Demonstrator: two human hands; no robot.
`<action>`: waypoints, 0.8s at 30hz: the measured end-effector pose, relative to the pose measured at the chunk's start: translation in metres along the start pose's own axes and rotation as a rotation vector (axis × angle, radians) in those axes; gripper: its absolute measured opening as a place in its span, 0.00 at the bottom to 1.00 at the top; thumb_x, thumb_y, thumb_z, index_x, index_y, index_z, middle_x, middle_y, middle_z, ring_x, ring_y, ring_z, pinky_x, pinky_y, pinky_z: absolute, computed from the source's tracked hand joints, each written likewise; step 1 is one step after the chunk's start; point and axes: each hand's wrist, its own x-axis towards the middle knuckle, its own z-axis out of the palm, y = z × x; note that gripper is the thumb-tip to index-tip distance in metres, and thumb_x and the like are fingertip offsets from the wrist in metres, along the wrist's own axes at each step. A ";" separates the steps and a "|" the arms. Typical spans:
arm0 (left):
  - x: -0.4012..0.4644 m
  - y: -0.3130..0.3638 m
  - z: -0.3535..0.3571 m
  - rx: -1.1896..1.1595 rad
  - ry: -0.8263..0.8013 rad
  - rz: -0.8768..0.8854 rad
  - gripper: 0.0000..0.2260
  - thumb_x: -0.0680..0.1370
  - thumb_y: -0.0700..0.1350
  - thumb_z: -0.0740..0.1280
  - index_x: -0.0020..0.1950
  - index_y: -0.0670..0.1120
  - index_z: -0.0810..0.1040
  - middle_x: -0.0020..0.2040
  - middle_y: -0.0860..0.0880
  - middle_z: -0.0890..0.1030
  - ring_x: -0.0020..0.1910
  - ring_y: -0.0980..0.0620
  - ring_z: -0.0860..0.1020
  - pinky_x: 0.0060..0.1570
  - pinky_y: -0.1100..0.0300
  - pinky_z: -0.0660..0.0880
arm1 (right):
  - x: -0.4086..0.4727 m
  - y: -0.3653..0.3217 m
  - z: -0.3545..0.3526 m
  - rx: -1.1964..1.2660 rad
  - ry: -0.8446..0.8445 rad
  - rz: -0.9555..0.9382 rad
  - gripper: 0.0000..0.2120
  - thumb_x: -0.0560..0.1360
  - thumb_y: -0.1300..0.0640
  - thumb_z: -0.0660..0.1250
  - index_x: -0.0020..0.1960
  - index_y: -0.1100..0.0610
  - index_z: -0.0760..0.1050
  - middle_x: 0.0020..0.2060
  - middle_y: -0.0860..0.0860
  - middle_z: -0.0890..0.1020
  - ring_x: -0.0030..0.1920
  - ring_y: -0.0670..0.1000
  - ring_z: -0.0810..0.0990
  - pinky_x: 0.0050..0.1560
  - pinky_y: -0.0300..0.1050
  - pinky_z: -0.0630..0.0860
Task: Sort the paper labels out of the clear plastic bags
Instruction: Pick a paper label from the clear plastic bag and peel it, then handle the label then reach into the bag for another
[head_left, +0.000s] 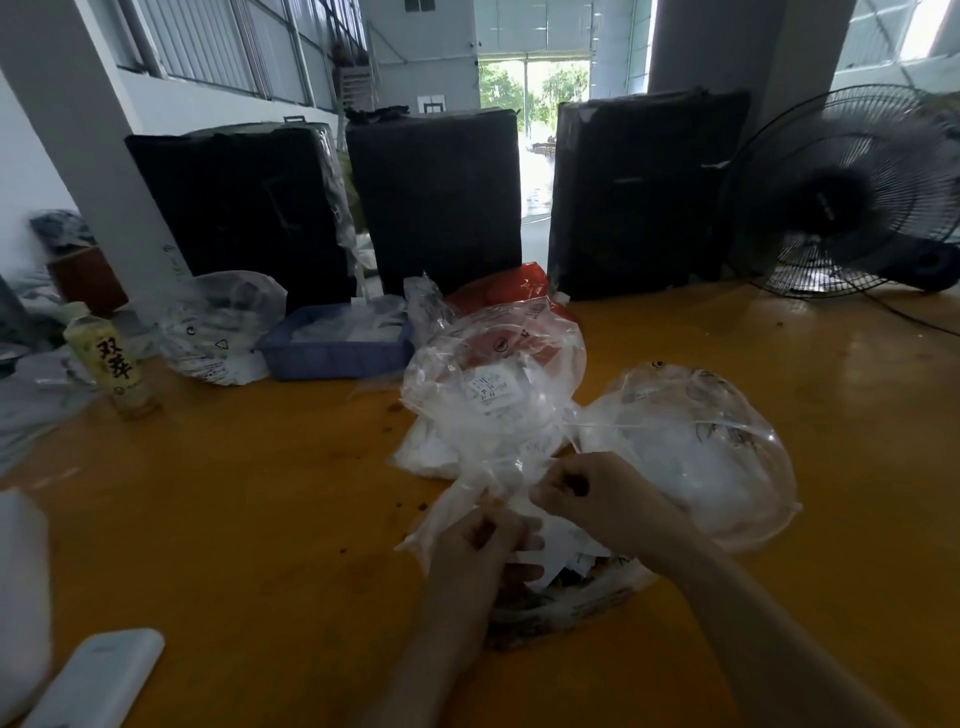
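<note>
A heap of clear plastic bags (493, 395) lies in the middle of the orange table (234, 519), one showing a white paper label (493, 391). A puffed-up clear bag (696, 447) sits to its right. My left hand (480, 540) pinches the twisted end of a clear bag near the table's front. My right hand (587, 499) grips the same bag just to the right. White paper labels (561, 551) lie under my hands on a crumpled bag.
A blue tray (332, 353) with white pieces stands behind the heap, a red bag (498, 291) beside it. A drink bottle (111, 358) is at the left, three black wrapped boxes (436, 197) along the back, a fan (852, 192) at the right, a white device (98, 675) front left.
</note>
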 end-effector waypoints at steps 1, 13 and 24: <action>0.001 0.000 0.000 -0.032 0.011 -0.016 0.09 0.79 0.50 0.74 0.45 0.45 0.87 0.48 0.45 0.88 0.48 0.45 0.87 0.48 0.48 0.85 | -0.001 0.004 0.001 0.023 -0.001 0.003 0.12 0.80 0.46 0.70 0.39 0.48 0.79 0.32 0.40 0.79 0.31 0.39 0.74 0.35 0.33 0.70; 0.000 0.002 0.001 -0.117 0.061 0.024 0.14 0.75 0.52 0.75 0.55 0.44 0.86 0.52 0.47 0.88 0.52 0.47 0.87 0.43 0.58 0.84 | -0.005 0.009 0.013 -0.116 0.050 -0.012 0.15 0.84 0.49 0.63 0.41 0.49 0.81 0.29 0.37 0.79 0.26 0.41 0.75 0.29 0.35 0.71; 0.008 0.000 -0.001 -0.436 0.097 -0.014 0.18 0.70 0.42 0.76 0.58 0.36 0.83 0.52 0.37 0.87 0.52 0.39 0.87 0.48 0.58 0.85 | -0.012 0.022 0.013 -0.664 -0.169 -0.121 0.16 0.81 0.49 0.67 0.68 0.41 0.76 0.62 0.45 0.67 0.50 0.45 0.71 0.48 0.37 0.70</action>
